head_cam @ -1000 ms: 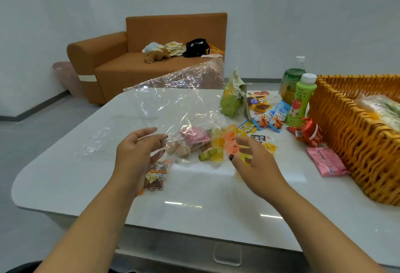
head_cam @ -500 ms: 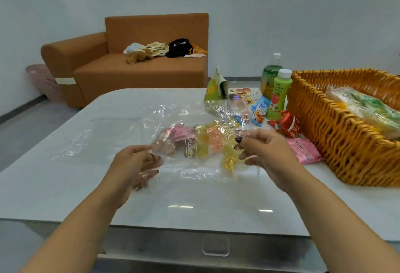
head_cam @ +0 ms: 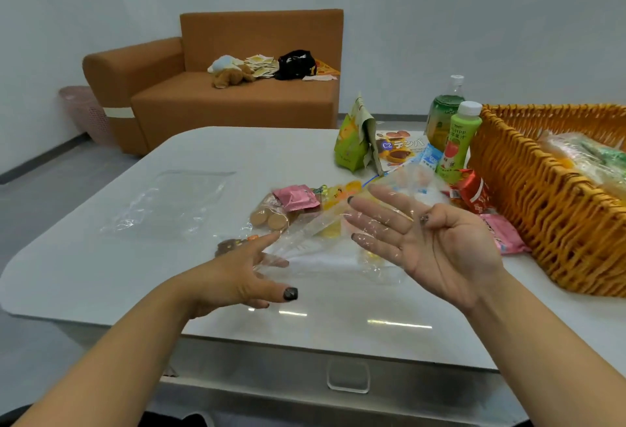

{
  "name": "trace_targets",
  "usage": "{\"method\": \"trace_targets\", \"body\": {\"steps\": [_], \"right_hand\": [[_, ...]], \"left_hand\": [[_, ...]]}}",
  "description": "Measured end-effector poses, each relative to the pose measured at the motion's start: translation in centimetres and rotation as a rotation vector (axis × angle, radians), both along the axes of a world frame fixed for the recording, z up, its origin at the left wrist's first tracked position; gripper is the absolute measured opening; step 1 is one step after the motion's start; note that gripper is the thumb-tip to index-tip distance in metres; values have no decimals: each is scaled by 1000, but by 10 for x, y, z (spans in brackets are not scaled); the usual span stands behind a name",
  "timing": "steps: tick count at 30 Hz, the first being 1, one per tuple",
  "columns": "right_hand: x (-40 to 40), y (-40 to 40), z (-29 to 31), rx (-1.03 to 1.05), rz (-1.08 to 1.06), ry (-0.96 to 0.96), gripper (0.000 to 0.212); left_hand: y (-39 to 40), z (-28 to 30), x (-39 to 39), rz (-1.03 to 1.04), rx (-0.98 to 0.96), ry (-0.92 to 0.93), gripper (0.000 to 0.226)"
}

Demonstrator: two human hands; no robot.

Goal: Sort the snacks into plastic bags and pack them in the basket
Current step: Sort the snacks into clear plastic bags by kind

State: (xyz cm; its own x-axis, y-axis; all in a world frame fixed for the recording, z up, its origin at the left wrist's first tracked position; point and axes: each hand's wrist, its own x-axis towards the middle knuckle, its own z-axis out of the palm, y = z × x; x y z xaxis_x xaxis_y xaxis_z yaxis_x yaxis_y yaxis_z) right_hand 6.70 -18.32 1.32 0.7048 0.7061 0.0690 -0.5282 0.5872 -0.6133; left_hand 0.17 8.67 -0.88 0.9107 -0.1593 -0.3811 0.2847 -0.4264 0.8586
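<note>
Spreading clear bag (head_cam: 325,240): left hand (head_cam: 244,271), right hand (head_cam: 426,247) both inside, fingers straight.

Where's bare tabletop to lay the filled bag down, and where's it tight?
Free: the near strip of the table below both hands, and its left edge around the flat empty plastic bag. Crowded: the loose snacks mid-table, and the bottles and packets against the wicker basket.

Basket (head_cam: 542,189): cut off by the right edge of the frame.
Bagged snacks in basket (head_cam: 586,159): contents blurred, unreadable.
Left hand (head_cam: 244,271): fingertips veiled behind clear plastic bag (head_cam: 318,240).
Rear bottle (head_cam: 443,111): lower part hidden by front bottle (head_cam: 457,142).
</note>
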Motion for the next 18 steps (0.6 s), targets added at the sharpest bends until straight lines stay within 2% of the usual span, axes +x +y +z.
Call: {"method": "trace_targets", "body": {"steps": [2, 3, 5, 8, 9, 12, 15, 16, 18], "right_hand": [[-2, 5, 0, -42, 32, 16, 50], [-5, 5, 1, -132, 22, -1, 44], [-8, 6, 2, -413, -12, -211, 31], [-14, 10, -6, -755, 134, -491, 35], [-17, 16, -8, -833, 119, -570, 32], [-22, 40, -20, -939, -67, -875, 25], [-18, 62, -52, -1187, -69, -1211, 25], [-15, 65, -62, -1260, -42, -1263, 27], [-12, 67, -72, -1207, -30, -1293, 22]], "left_hand": [[-1, -1, 3, 5, 55, 4, 123], [-1, -2, 4, 5, 81, -15, 124], [-1, -3, 5, 11, 175, -75, 122], [-6, -7, 4, 4, 343, -174, 115], [-8, -8, 4, -6, 377, -197, 112], [-18, -13, 3, -68, 435, -259, 102], [-29, -16, 7, -156, 444, -293, 99], [-31, -18, 8, -180, 431, -299, 102], [-31, -20, 12, -216, 410, -304, 106]]}}
